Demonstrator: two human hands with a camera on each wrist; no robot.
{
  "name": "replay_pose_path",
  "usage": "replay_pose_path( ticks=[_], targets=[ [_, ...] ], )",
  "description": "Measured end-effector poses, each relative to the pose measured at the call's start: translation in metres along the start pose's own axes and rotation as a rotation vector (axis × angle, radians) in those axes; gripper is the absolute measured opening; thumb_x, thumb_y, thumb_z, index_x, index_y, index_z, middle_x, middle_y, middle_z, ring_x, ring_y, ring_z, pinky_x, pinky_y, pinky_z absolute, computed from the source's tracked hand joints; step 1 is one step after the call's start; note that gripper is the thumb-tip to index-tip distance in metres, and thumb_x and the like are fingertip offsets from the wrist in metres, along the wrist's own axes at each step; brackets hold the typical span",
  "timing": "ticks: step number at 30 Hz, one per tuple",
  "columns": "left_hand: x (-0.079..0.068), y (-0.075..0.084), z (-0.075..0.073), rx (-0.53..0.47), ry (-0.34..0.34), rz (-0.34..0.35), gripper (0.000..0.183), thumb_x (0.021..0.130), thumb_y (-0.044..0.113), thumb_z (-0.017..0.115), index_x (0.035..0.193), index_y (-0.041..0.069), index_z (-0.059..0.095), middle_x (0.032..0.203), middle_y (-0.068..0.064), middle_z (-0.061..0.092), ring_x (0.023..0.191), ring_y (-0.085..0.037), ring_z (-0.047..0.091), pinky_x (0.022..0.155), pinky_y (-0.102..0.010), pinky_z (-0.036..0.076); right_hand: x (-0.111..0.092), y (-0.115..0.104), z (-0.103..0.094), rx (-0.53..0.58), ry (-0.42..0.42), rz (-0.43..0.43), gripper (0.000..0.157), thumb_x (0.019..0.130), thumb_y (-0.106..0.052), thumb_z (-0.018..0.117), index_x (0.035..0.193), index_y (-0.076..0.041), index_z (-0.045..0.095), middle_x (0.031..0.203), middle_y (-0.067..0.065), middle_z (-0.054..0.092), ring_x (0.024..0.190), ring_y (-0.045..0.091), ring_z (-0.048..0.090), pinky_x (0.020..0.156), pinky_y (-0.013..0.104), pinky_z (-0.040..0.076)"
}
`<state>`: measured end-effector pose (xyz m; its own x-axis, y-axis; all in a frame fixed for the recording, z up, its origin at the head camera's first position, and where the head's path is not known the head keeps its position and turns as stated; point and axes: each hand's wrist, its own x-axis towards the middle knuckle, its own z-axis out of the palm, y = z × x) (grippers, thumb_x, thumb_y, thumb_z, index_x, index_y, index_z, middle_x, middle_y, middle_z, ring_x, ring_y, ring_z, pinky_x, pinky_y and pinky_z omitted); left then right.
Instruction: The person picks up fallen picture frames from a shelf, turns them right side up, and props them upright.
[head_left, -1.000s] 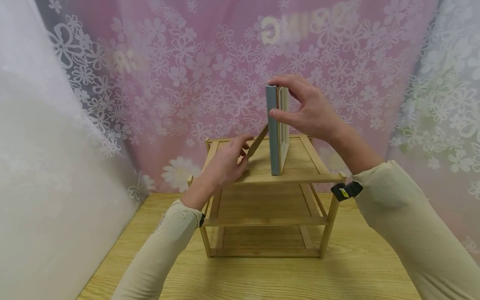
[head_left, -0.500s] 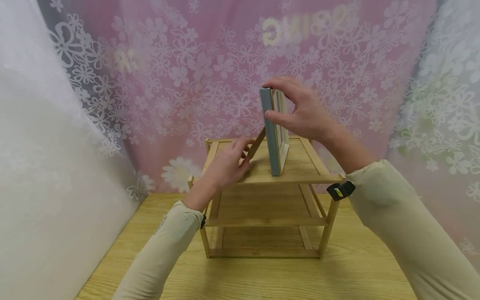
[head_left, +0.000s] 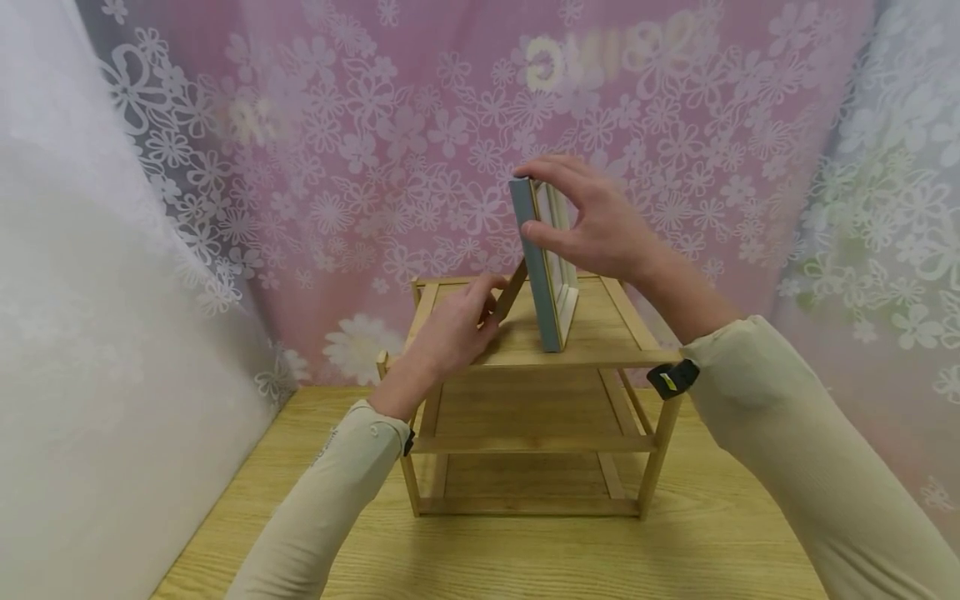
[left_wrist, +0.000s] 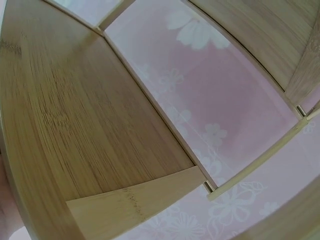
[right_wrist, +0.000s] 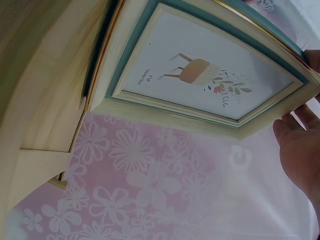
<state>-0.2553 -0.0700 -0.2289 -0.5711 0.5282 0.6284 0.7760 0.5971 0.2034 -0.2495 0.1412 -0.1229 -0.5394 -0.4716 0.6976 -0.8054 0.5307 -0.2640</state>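
A picture frame (head_left: pixel 542 275) with a blue-grey outer edge and cream moulding stands on the top board of a wooden shelf rack (head_left: pixel 611 321), tilted slightly left. My right hand (head_left: pixel 600 218) grips its upper part, thumb on the near edge and fingers over the top. Behind the frame a flat brown stand leg (head_left: pixel 513 293) slopes down to the left, its lower end between the thumb and fingers of my left hand (head_left: pixel 456 323). The right wrist view shows the frame's printed picture (right_wrist: pixel 200 75) of a plant in a pot. In the left wrist view the left hand (left_wrist: pixel 6 210) is mostly cut off.
Two lower boards of the rack (head_left: pixel 536 408) lie beneath the top one, and small posts rise at its corners. The rack stands on a wood-grain table (head_left: pixel 525 554). A pink flowered curtain (head_left: pixel 420 167) hangs behind, with a white cloth (head_left: pixel 127 333) on the left.
My right hand has moved left, tipping the frame's top that way while its base stays put. The stand leg now meets the frame at a narrower angle. My left hand has barely moved.
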Motion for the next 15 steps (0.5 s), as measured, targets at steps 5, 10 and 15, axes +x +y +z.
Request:
replay_pose_path(
  ticks=[5, 10, 15],
  targets=[
    [-0.0005, 0.0004, 0.0004, -0.013, 0.002, -0.011, 0.034, 0.088, 0.000, 0.060, 0.120, 0.004, 0.048, 0.088, -0.007, 0.064, 0.078, -0.015, 0.064, 0.067, -0.029, 0.052, 0.0023, -0.0001, 0.0025, 0.010, -0.013, 0.002, 0.051, 0.087, -0.022, 0.066, 0.136, -0.025, 0.050, 0.140, -0.002, 0.044, 0.131, 0.014, 0.036, 0.106, 0.047, 0.032],
    [-0.0018, -0.0002, 0.0004, -0.003, 0.008, -0.013, 0.032, 0.089, 0.002, 0.060, 0.118, 0.004, 0.047, 0.086, -0.007, 0.066, 0.075, -0.014, 0.063, 0.066, -0.029, 0.052, 0.0048, -0.0006, 0.0048, 0.001, -0.020, 0.001, 0.052, 0.087, -0.023, 0.065, 0.136, -0.026, 0.049, 0.141, -0.004, 0.044, 0.132, 0.013, 0.036, 0.107, 0.045, 0.032],
    [-0.0012, -0.0010, 0.0000, -0.022, 0.005, -0.020, 0.032, 0.089, 0.001, 0.061, 0.118, 0.004, 0.048, 0.084, -0.007, 0.065, 0.075, -0.015, 0.063, 0.067, -0.029, 0.052, 0.0065, -0.0002, 0.0067, 0.016, -0.020, -0.018, 0.052, 0.087, -0.021, 0.066, 0.136, -0.023, 0.050, 0.141, -0.003, 0.044, 0.130, 0.015, 0.037, 0.106, 0.045, 0.033]
  ],
)
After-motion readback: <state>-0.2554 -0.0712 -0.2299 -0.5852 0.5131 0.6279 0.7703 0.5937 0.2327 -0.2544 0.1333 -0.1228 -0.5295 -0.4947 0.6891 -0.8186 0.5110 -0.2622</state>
